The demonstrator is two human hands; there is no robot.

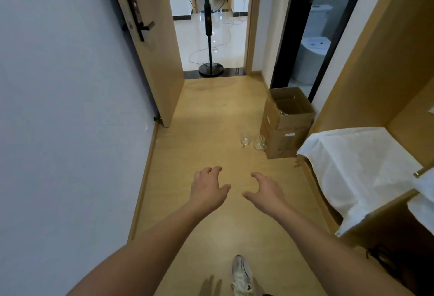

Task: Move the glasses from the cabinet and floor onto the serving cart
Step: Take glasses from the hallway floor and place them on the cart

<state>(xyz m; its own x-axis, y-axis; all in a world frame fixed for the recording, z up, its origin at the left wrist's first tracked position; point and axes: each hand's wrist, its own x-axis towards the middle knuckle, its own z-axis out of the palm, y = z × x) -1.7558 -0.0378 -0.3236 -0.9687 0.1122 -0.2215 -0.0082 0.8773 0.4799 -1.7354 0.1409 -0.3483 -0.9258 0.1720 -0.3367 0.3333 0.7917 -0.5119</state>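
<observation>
Glasses [253, 141], seemingly two, stand far right beside the cardboard box [287, 129]; your left hand [207, 186] and right hand [266, 190] reach empty, each grip spread. Step closer, crouch.

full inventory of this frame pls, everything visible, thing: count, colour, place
glasses: 2 seen, clear, on floor left of the box
cardboard box: 1, brown, open, on floor by the right wall; contents unclear
white sheet: 1, white, draped over furniture at right
door: 1, light wood, open, left of the doorway, dark handle
standing fan: 1, black, in the doorway, cable trailing on the tiles behind
toilet: 1, white, behind the glass at right
floor: light wood
shoe: 1, white, bottom centre
left hand: empty, fingers loosely curled, over floor
right hand: empty, fingers loosely curled, over floor
</observation>
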